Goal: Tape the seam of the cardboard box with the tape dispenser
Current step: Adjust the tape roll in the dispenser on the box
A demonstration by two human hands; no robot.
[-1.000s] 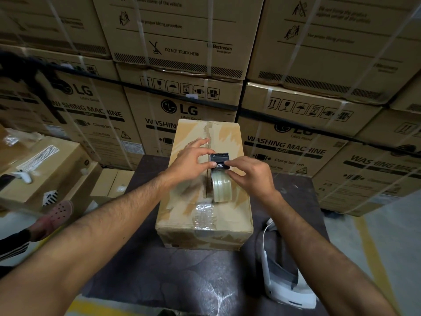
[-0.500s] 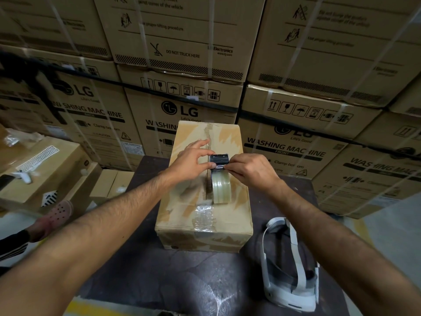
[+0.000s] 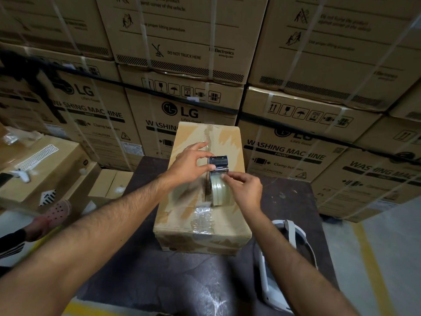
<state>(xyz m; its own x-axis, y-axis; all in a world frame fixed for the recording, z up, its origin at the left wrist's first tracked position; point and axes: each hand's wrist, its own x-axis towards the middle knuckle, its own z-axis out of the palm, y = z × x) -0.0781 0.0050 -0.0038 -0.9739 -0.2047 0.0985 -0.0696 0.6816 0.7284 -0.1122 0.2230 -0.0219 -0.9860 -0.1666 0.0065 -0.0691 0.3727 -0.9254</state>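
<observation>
The cardboard box (image 3: 230, 224) was matt, its paper skin torn; on it the metal head of the tape dispenser (image 3: 218, 164) shone, its tape roll (image 3: 218, 193) glossy.

Cardboard box (image 3: 230, 220) sits lengthwise on the dark surface (image 3: 159, 281). Tape dispenser (image 3: 217, 188) stands upright on the box top, on the centre seam (image 3: 207, 192), metal cutter end on the far side. Left hand (image 3: 189, 165) pinches the cutter end, thumb and forefinger on its left side. Right hand (image 3: 246, 190): fingers (image 3: 227, 176) on the top of the roll, just behind the cutter. Crumpled clear tape (image 3: 202, 215) lies on the seam near the front edge. White headset (image 3: 293, 238) lies on the surface right of the box. Stacked LG cartons (image 3: 182, 42) fill the background.
</observation>
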